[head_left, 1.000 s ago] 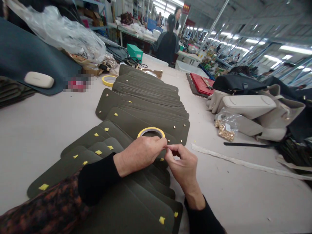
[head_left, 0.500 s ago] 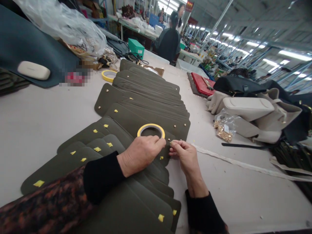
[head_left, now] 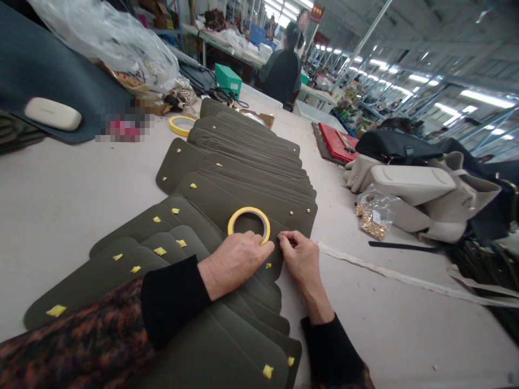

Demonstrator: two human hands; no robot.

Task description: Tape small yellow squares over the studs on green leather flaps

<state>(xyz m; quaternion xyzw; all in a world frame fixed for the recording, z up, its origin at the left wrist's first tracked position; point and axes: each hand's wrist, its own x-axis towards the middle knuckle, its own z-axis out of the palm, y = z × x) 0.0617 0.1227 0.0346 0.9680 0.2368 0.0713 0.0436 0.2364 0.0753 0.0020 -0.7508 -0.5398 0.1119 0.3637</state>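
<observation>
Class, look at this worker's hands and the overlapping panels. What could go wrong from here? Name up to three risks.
1. The olive panels overlap in a fan, and the left sleeve crosses over them, so a brush might shift them.
2. The yellow tape pieces lie near that sleeve and could be rubbed loose.
3. The left hand grips the yellow tape roll by its near edge; it might slip.

2 yellow tape rolls point(head_left: 248, 209), 12+ tape bits point(head_left: 160, 251), 2 bare hands point(head_left: 239, 263); olive panels point(head_left: 247, 192) overlap, can't count.
</observation>
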